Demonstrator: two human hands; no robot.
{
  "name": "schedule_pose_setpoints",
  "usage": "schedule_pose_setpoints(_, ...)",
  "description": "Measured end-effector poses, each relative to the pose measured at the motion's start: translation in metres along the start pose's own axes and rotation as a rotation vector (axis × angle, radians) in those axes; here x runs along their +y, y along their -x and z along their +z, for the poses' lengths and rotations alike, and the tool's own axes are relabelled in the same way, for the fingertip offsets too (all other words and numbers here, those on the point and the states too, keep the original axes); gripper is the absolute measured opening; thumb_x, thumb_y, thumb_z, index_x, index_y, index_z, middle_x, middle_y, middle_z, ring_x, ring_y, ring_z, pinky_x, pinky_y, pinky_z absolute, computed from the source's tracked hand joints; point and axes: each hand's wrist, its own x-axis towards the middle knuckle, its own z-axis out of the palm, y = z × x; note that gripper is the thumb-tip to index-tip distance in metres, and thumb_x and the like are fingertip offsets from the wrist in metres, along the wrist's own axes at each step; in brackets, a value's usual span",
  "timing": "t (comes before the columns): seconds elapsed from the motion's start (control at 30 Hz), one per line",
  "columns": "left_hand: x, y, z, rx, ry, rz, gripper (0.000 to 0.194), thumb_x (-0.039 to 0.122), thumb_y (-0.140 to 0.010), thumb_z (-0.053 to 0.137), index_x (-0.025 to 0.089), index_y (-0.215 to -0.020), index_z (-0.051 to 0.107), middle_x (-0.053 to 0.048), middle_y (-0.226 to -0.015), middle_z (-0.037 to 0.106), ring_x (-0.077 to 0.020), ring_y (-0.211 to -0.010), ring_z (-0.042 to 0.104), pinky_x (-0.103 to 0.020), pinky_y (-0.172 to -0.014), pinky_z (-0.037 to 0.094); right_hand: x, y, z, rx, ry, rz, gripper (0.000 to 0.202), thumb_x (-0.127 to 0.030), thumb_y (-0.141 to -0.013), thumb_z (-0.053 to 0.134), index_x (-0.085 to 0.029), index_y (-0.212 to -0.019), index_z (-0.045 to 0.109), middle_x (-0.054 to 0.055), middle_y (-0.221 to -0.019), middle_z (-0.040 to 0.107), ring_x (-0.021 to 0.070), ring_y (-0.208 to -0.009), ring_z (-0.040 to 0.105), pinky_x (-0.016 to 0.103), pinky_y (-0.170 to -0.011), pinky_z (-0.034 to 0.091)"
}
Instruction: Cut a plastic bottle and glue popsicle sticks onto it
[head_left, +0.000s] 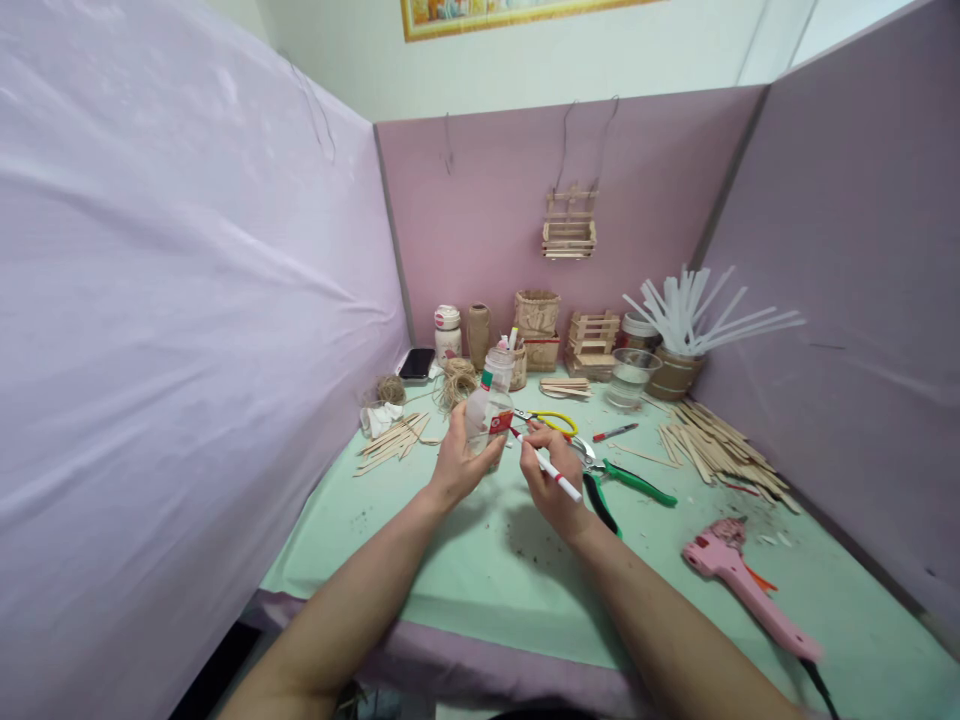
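My left hand (459, 462) is wrapped round a clear plastic bottle (496, 375) and holds it upright above the table. Red and green coloured patches show on the bottle's side. In my right hand (553, 478) is a white marker pen (556, 474) with a red band, gripped like a writing tool. The pen's red tip end is close to the red patch on the bottle; whether it touches, I cannot tell. Just beyond my right hand lie yellow-handled scissors (559, 420) and green-handled pliers (637, 482), partly hidden by the hand.
A pink glue gun (750, 590) lies at the right front with its cord. Wooden sticks (724, 450) are heaped at right, more sticks (394, 443) at left. Behind stand a water bowl (630, 380), a pot of white glue sticks (675, 372) and twine (457, 383). Fabric walls enclose three sides.
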Motion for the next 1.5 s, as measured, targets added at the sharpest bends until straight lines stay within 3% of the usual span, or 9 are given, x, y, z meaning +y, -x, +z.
schedule_pose_setpoints(0.67,0.0027,0.0011,-0.0003,0.009,-0.056,0.025,0.067,0.039,-0.08,0.07,0.018,-0.135,0.039,-0.012,-0.12,0.064,-0.0257,-0.106,0.065,-0.039,-0.092,0.051,-0.0033,0.0002,-0.0005,-0.029,-0.05,-0.048,0.008,-0.018,-0.09,0.052,-0.025,-0.092,0.056,0.001,-0.079,0.065,0.0213,-0.084,0.07,0.044,-0.091,0.056)
schedule_pose_setpoints(1.1,0.0022,0.0012,0.0003,0.014,-0.091,0.068,0.065,0.037,-0.08,0.069,0.018,-0.135,0.04,-0.012,-0.122,0.062,-0.0267,-0.108,0.063,-0.041,-0.092,0.05,-0.004,0.0015,0.0009,-0.075,-0.15,-0.068,0.009,-0.016,-0.09,0.052,-0.025,-0.092,0.054,-0.003,-0.076,0.062,0.0159,-0.072,0.064,0.05,-0.098,0.054)
schedule_pose_setpoints(1.5,-0.0034,0.0005,0.0009,-0.015,-0.088,0.079,0.071,0.041,-0.078,0.069,0.02,-0.138,0.037,-0.013,-0.126,0.06,-0.0286,-0.116,0.06,-0.044,-0.096,0.049,-0.007,0.0012,-0.0014,-0.084,-0.121,-0.086,0.013,-0.015,-0.089,0.053,-0.025,-0.096,0.056,-0.001,-0.08,0.066,0.0212,-0.083,0.071,0.047,-0.092,0.056)
